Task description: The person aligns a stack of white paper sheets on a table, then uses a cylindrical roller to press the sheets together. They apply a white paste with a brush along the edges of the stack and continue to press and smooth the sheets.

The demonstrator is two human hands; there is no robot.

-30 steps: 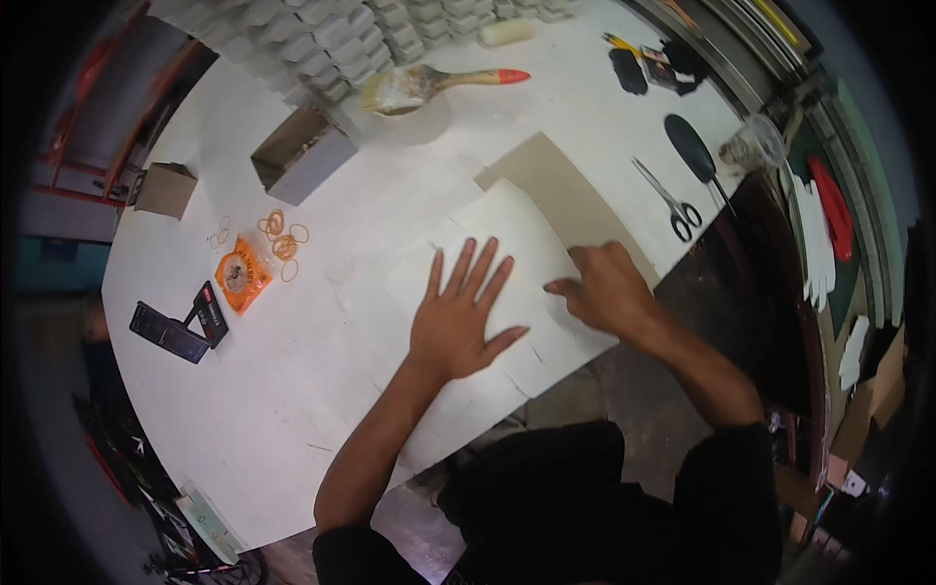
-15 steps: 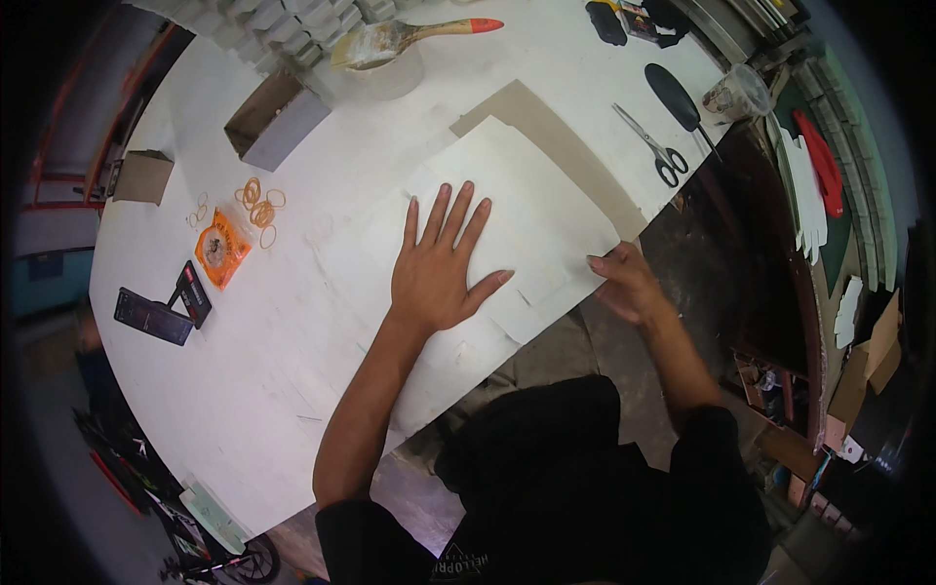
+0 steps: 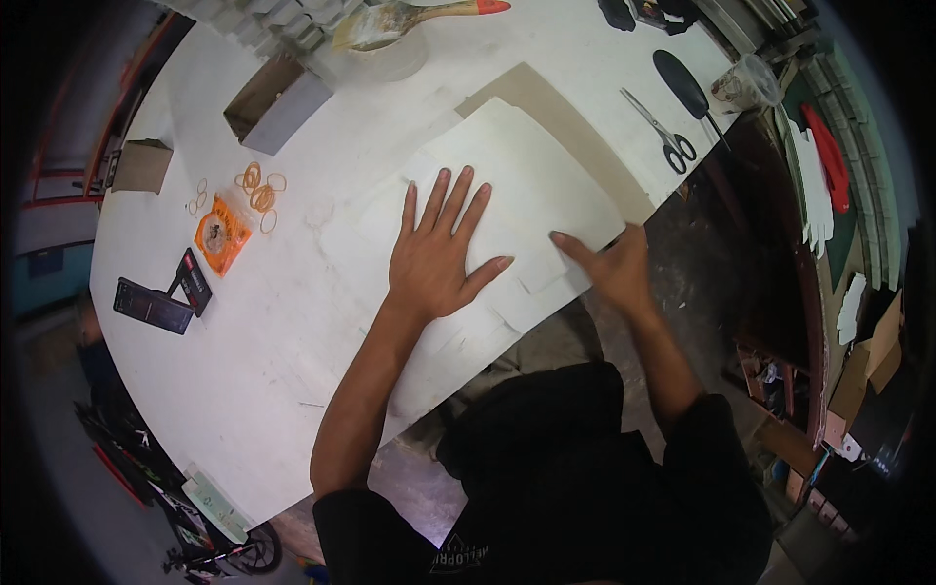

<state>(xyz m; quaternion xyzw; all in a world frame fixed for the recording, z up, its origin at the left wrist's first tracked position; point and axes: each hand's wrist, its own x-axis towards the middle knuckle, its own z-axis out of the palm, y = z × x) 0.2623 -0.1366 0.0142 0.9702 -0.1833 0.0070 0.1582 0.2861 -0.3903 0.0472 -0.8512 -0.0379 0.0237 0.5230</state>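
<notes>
Head view, only one: left hand point(image 3: 429, 268) lies palm down on the white sheet point(image 3: 546, 171), fingers spread wide and gripping nothing; presumably it pins the sheet flat. Right hand point(image 3: 619, 268) is at the sheet's corner by the table's near edge, thumb stretched over the top and set apart; its other fingers are partly hidden, so cannot tell whether it pinches the corner. The two hands seem placed to steady the sheet from separate spots. Sheet rests on the white table point(image 3: 244, 390), overlapping a grey-brown board point(image 3: 575, 132) that shows along its far right side. Count: one top sheet (layers beneath uncertain), one board, one pair of scissors point(image 3: 673, 151), one black-handled tool point(image 3: 678, 83), one clear cup point(image 3: 746, 86), two boxes, grey point(image 3: 283, 107) and brown point(image 3: 143, 166), one orange packet point(image 3: 222, 234), one phone point(image 3: 153, 305). Rubber bands point(image 3: 260, 199): several, overlapping, exact number unclear. One brush point(image 3: 419, 14) lies across one tub point(image 3: 390, 60), probably to keep wet bristles off the table.
</notes>
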